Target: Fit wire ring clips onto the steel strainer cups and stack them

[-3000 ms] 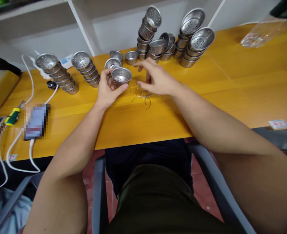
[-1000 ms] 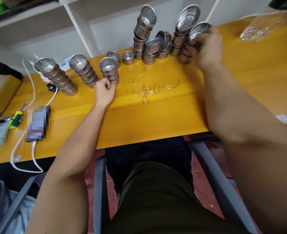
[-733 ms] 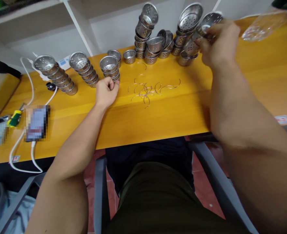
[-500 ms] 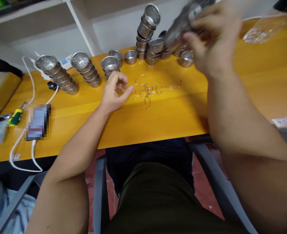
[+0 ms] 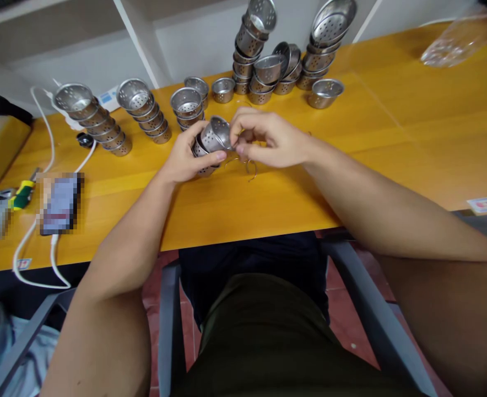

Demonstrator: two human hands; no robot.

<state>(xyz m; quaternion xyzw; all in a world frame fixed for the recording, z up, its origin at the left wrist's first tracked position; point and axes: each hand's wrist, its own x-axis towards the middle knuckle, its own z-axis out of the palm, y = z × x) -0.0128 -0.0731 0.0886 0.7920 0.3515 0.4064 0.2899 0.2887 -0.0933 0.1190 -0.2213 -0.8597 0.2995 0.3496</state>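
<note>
In the head view, my left hand (image 5: 185,156) is closed around a small perforated metal cup (image 5: 216,134), tilted with its rim towards the right. A second perforated metal cup (image 5: 206,167) sits just under it, against my fingers. My right hand (image 5: 274,140) is pinched at the rim of the tilted cup. Whatever lies between its fingertips is too small or hidden to make out. Thin curved wire pieces (image 5: 250,168) lie on the table below my right hand, which covers most of them.
Stacks of perforated metal cups (image 5: 142,107) line the back of the orange table (image 5: 235,215). Single cups (image 5: 325,94) stand among them. On the left are a phone (image 5: 61,204), white cable and yellow-green tool (image 5: 22,196). A clear plastic bag (image 5: 454,47) lies back right.
My right hand has come down and left from the cup stacks, where it held a blurred metallic thing. My left hand, empty before, now holds the cup.
</note>
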